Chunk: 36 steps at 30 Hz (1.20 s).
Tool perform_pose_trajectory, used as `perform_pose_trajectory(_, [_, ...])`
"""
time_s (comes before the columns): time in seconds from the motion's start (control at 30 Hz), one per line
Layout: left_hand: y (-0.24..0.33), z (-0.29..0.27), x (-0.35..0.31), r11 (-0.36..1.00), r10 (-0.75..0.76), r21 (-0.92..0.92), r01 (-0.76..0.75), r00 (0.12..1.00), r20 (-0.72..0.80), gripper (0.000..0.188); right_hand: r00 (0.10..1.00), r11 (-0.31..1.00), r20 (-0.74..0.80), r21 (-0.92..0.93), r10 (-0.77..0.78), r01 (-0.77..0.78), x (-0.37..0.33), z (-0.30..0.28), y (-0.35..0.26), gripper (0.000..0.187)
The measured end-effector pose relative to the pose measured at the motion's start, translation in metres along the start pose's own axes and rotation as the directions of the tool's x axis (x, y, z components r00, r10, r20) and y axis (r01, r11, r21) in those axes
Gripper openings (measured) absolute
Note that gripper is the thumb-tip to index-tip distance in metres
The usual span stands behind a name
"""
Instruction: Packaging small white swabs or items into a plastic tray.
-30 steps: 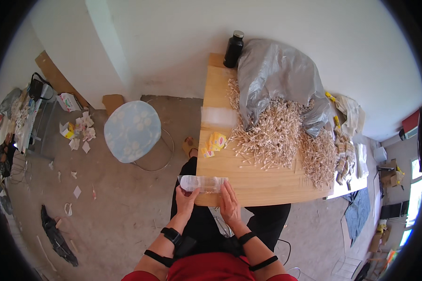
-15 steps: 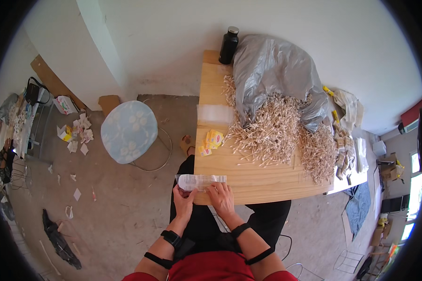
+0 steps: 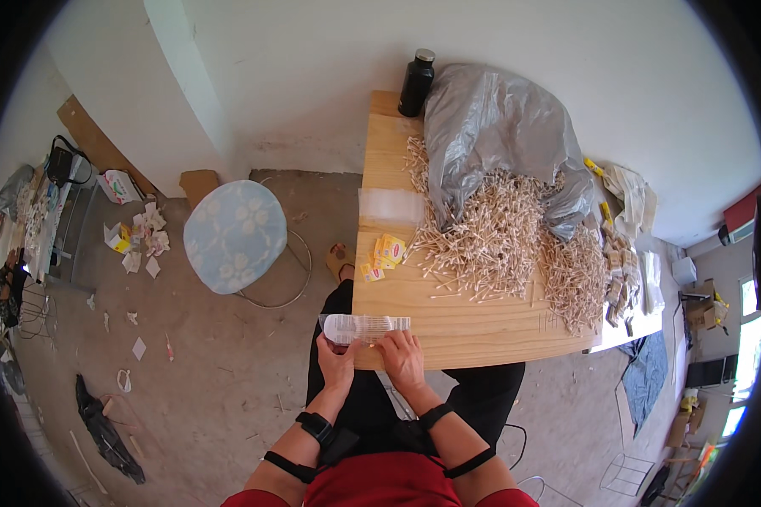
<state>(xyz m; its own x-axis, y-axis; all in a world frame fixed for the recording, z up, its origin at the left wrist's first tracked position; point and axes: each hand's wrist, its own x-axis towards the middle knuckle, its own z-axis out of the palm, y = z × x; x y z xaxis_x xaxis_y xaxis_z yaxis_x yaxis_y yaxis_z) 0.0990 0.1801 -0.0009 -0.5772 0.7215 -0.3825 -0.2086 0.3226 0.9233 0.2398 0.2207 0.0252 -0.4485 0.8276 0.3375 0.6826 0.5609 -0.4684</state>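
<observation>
Both forearms rise from the lower edge, each with a black strap near the elbow and a black band at the wrist. The left hand (image 3: pixel 338 359) and right hand (image 3: pixel 403 359) lie side by side, fingers curled.

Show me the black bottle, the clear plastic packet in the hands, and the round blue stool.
black bottle (image 3: pixel 415 84), head view, middle of its dark body.
clear plastic packet (image 3: pixel 365 328), head view, centre of its flat face.
round blue stool (image 3: pixel 234 235), head view, middle of the patterned seat.
</observation>
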Motion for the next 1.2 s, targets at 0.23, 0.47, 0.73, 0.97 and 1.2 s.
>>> perform_pose_trajectory(0.23, [-0.001,-0.002,0.001,1.0,-0.02,0.01,0.02,0.999,0.035,0.058,1.0,0.999,0.008,-0.021,0.025,-0.025,0.003,0.002,0.002,0.011])
perform_pose_trajectory(0.47, [-0.002,-0.003,0.003,1.0,-0.012,0.014,0.011,0.999,0.04,0.053,0.996,0.993,0.069,-0.099,-0.062,0.068,0.008,-0.008,0.004,0.009])
perform_pose_trajectory(0.73, [0.001,-0.004,0.001,1.0,-0.019,0.015,0.018,0.998,0.055,0.051,0.991,0.996,0.126,-0.074,-0.045,0.054,0.015,-0.01,0.008,0.01])
perform_pose_trajectory(0.97, [-0.004,-0.004,0.004,1.0,0.012,0.001,-0.012,0.998,0.059,0.054,0.985,0.986,0.045,0.027,0.166,-0.167,0.022,-0.005,0.009,0.011])
perform_pose_trajectory(1.2, [0.022,-0.011,-0.008,0.92,0.253,0.325,-0.218,0.965,-0.068,0.059,0.994,0.98,0.107,0.191,0.037,-0.057,0.036,-0.023,0.021,0.028])
